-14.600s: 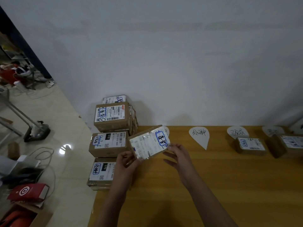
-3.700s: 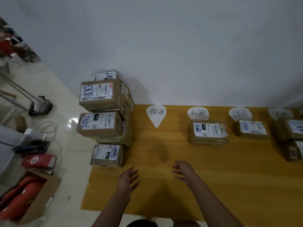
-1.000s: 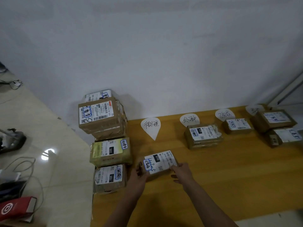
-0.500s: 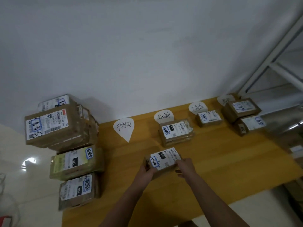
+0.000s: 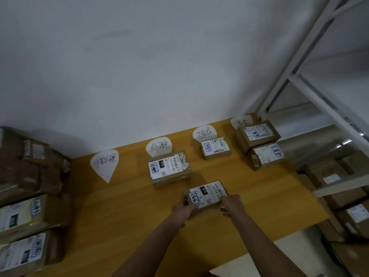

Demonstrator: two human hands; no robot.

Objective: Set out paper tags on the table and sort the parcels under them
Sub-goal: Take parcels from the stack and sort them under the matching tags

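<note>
Head view, contents by clock position from the held parcel.

Centre: small brown parcel (image 5: 206,195), white shipping label up with blue handwriting, over the yellow wooden tabletop (image 5: 129,206); whether it touches the wood cannot be told. Left hand (image 5: 182,211) grips its left end, right hand (image 5: 231,204) its right near corner, fingers of both curled round the edges.

11 o'clock, just beside: taped parcel (image 5: 169,169), lying directly under the second paper tag (image 5: 158,146).

10 o'clock: first paper tag (image 5: 104,163), teardrop-shaped, handwritten, bare wood beneath it.

12 to 1 o'clock: small labelled parcel (image 5: 215,147), touching the third paper tag (image 5: 204,132).

1 to 2 o'clock: two parcels side by side, the far one (image 5: 257,133) overlapping the fourth paper tag (image 5: 240,121), the near one (image 5: 266,154) touching it.

9 o'clock, past the tabletop's left end: stack of labelled parcels (image 5: 30,196).

3 o'clock: white metal shelving (image 5: 319,96) with cardboard boxes (image 5: 339,186) on its lower levels.

Behind: plain white wall (image 5: 139,66).
</note>
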